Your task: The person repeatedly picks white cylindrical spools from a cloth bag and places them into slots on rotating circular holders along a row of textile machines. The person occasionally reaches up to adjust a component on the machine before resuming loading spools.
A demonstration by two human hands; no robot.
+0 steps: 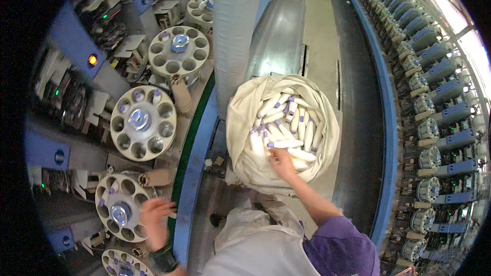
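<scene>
A cream cloth sack [240,122] stands open in front of me, filled with white yarn bobbins [302,124] that have purple ends. Inside its near part, my right hand [281,163] reaches among the bobbins with its fingers curled. One bobbin [286,143] lies crosswise right by those fingertips; whether they grip it is hidden. At lower left, my left hand [155,219] is held with fingers stretched and nothing in it. It hovers at the right edge of a round bobbin magazine [120,213], whose holes contain a few purple-tipped bobbins.
More round magazines [139,120] line the machine on the left, with brown paper cones [181,94] beside them. A pale upright column [232,36] rises just beyond the sack's left side. Blue rails [197,158] edge the aisle, and another machine row [429,158] runs along the right.
</scene>
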